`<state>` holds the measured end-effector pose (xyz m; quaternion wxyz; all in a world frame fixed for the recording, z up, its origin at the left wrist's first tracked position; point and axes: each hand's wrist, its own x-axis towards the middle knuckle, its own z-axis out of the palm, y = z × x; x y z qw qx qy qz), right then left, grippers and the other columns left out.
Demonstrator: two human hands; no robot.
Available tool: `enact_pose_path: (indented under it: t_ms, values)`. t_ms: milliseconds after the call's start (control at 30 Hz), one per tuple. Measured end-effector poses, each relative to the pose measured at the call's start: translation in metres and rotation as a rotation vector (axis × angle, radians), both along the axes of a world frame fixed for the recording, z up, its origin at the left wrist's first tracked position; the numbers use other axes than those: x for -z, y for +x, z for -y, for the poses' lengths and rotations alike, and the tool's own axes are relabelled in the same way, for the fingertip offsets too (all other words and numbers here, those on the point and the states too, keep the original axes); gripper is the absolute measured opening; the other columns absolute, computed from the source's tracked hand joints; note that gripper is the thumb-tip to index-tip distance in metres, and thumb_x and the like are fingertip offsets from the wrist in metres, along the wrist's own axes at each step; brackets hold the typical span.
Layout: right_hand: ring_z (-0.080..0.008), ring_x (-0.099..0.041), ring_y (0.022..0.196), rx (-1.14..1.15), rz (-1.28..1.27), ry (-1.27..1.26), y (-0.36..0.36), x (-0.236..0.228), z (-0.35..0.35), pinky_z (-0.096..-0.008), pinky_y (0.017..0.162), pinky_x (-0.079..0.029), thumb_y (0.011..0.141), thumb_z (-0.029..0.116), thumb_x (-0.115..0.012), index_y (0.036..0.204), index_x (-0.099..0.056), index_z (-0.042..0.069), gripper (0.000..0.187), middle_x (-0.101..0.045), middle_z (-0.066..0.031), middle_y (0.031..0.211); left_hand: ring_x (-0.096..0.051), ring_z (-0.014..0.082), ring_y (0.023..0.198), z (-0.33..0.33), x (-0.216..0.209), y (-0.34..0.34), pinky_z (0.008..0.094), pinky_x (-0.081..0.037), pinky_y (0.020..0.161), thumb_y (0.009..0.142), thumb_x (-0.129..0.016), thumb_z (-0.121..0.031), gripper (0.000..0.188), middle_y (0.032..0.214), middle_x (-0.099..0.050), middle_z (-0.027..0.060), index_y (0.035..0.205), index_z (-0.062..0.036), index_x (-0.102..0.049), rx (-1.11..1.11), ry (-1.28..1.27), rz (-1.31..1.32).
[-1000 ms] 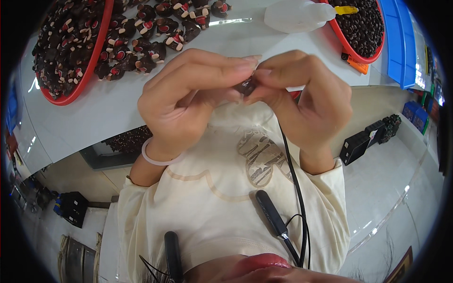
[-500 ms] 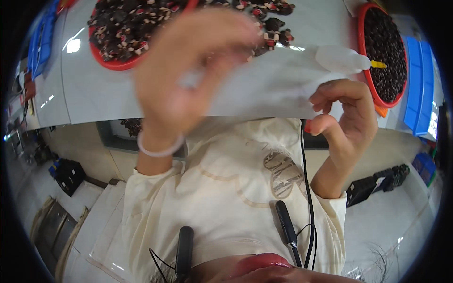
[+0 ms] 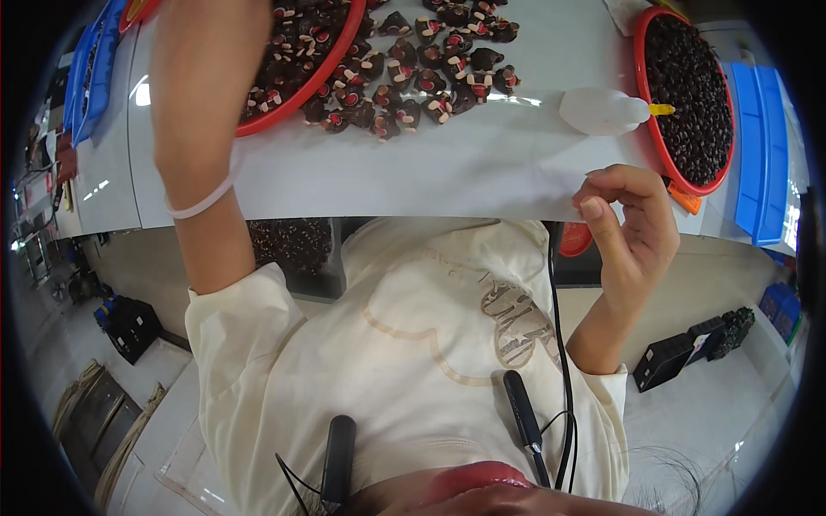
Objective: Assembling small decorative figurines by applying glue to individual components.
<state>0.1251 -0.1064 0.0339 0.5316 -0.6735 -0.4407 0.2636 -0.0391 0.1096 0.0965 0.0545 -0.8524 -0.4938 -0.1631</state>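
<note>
My left hand point(image 3: 211, 82) reaches over the red basin point(image 3: 348, 52) at the left, blurred, its fingers cut off by the top edge. That basin holds small dark pieces with red and cream parts. Similar pieces point(image 3: 404, 77) lie spread on the white table beside it. At the table's near edge on the right, my right hand point(image 3: 637, 224) is raised with curled fingers, thumb and fingertips close together. Anything between them is too small to make out. A white squeeze bottle point(image 3: 602, 112) with a yellow tip lies beyond this hand.
Another red basin point(image 3: 643, 64), full of dark pieces, stands at the right beside a blue tray point(image 3: 761, 163). A blue tray point(image 3: 90, 86) sits at the far left. An open compartment with dark pieces point(image 3: 292, 243) shows below the table edge. A black cable point(image 3: 559, 344) hangs along my shirt.
My left hand has moved from the middle up and left, over the left basin, uncovering the loose pieces. My right hand has shifted slightly, still with curled fingers.
</note>
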Motion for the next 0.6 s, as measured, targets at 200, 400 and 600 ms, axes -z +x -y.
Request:
enact_pose_path:
  t_ms: [200, 400, 600]
  values:
    - [-0.0094, -0.053, 0.064, -0.039, 0.01, 0.024, 0.0, -0.004, 0.001, -0.0191, 0.058, -0.041, 0.07, -0.005, -0.066, 0.084, -0.058, -0.004, 0.016, -0.061, -0.0064, 0.077, -0.056, 0.0316, 0.088, -0.005, 0.03, 0.034, 0.037, -0.044, 0.079, 0.079, -0.054, -0.001, 0.021, 0.097, -0.055, 0.0158, 0.1, 0.002, -0.055, 0.72, -0.361, 0.032]
    - [-0.0092, -0.053, 0.064, -0.028, 0.03, 0.002, 0.008, -0.002, 0.009, -0.0192, 0.059, -0.041, 0.071, -0.006, -0.064, 0.084, -0.059, -0.004, 0.015, -0.061, -0.0056, 0.076, -0.053, 0.0296, 0.092, -0.009, 0.025, 0.038, 0.0352, -0.042, 0.081, 0.082, -0.055, -0.006, 0.019, 0.093, -0.052, 0.0141, 0.099, -0.0003, -0.054, 0.578, -0.597, -0.076]
    - [-0.0097, -0.053, 0.064, 0.024, 0.038, 0.016, 0.018, 0.0, 0.012, -0.0205, 0.062, -0.042, 0.073, -0.007, -0.062, 0.084, -0.058, -0.005, 0.012, -0.061, -0.0056, 0.075, -0.055, 0.024, 0.09, -0.006, 0.01, 0.032, 0.0307, -0.043, 0.08, 0.079, -0.059, -0.006, 0.013, 0.091, -0.055, 0.0126, 0.09, 0.0001, -0.057, 0.664, -0.665, 0.008]
